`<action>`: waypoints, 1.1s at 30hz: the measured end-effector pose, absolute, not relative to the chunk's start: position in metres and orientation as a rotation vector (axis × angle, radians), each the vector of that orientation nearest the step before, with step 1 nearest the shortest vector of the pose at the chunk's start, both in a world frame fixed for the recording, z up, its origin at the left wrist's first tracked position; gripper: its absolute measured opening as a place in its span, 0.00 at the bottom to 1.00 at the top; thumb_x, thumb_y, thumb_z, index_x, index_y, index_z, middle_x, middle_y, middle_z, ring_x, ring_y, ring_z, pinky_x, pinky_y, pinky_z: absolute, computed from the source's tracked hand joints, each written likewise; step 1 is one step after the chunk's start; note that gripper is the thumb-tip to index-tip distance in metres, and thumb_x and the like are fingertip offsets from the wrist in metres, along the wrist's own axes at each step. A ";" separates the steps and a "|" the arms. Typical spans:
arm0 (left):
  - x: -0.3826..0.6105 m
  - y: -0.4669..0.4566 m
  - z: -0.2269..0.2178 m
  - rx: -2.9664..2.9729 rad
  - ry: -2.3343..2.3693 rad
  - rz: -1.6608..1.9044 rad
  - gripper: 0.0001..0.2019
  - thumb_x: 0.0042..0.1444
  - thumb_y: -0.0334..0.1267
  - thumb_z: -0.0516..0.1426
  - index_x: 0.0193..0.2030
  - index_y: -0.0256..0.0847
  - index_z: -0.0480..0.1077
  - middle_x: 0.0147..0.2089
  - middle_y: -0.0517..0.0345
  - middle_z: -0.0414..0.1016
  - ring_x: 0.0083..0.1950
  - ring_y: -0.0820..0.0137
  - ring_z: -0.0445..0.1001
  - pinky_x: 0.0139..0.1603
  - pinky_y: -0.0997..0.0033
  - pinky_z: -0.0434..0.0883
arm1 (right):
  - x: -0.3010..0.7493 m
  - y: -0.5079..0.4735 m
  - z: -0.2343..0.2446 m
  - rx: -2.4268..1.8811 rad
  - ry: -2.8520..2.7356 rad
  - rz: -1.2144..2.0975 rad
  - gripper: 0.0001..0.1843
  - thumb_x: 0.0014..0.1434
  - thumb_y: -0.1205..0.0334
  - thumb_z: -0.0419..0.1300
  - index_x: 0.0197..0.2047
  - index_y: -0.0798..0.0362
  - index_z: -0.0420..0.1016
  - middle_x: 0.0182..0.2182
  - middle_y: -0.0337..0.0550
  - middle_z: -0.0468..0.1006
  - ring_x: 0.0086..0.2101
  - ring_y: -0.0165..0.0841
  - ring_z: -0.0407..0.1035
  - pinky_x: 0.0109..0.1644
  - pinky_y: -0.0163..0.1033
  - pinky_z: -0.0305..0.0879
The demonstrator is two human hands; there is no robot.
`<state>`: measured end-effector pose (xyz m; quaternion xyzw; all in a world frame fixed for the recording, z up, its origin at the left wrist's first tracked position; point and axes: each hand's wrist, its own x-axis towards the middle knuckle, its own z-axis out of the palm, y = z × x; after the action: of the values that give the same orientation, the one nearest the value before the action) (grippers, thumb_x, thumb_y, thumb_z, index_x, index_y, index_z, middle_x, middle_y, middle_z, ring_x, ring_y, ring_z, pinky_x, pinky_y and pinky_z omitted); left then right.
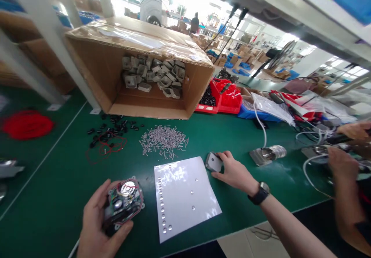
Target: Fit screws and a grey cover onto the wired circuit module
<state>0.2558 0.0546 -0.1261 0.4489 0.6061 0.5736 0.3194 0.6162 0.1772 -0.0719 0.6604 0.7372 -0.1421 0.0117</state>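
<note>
We hold a small assembly [123, 202] in our left hand [100, 221], the grip closed around its sides: it is a dark, squarish housing with an exposed circuit board, a round silver disc on top and thin red wire looped along its rim, held just above the green counter [58, 196] near its front edge. Our right hand [236, 171], a dark watch on its wrist, rests on the counter with the fingers closed on a small grey plate [213, 161] with rounded corners, which lies flat just beyond the far right corner of a white glossy sheet [185, 196]. That sheet lies between our hands, carrying a column of small clear dots along its left side and a few scattered across it; its near corner reaches almost to the counter's front edge. Beyond the sheet we see a loose heap of small metal pins [164, 140], and to its left black bits tangled with red wire [107, 138]. Behind them a cardboard box [139, 65] lies on its side, open toward us, with grey parts stacked inside. To the right, another person's hands [344, 161] work among white cables, near a metal cylinder [271, 153]. The open green surface lies mostly left of our left hand and between the sheet and the pins.
</note>
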 end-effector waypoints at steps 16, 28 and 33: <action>0.261 0.045 -0.112 1.626 1.634 1.587 0.21 0.54 0.52 0.59 0.42 0.43 0.54 0.61 0.35 0.62 0.64 0.51 0.60 0.61 0.29 0.49 | 0.418 0.172 -0.042 0.733 2.026 -2.671 0.39 0.45 0.55 0.71 0.57 0.51 0.61 0.52 0.46 0.69 0.50 0.40 0.64 0.53 0.43 0.60; 0.270 0.040 -0.116 1.663 1.795 1.797 0.12 0.57 0.42 0.59 0.41 0.42 0.61 0.56 0.40 0.67 0.59 0.54 0.66 0.54 0.45 0.68 | 0.402 0.155 -0.002 0.702 2.801 -1.597 0.31 0.49 0.62 0.68 0.55 0.45 0.63 0.47 0.38 0.71 0.42 0.36 0.68 0.46 0.41 0.64; 0.255 0.043 -0.109 1.737 1.626 1.535 0.36 0.52 0.51 0.62 0.63 0.43 0.51 0.62 0.41 0.59 0.61 0.55 0.63 0.57 0.52 0.68 | 0.414 0.136 -0.015 1.001 2.823 -1.360 0.44 0.46 0.58 0.69 0.64 0.44 0.54 0.52 0.46 0.68 0.47 0.45 0.65 0.53 0.51 0.61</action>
<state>0.2550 0.0433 -0.1093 0.6061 0.5674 0.5357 0.1542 0.4136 0.1356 -0.0148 0.3035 0.8558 -0.4123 -0.0741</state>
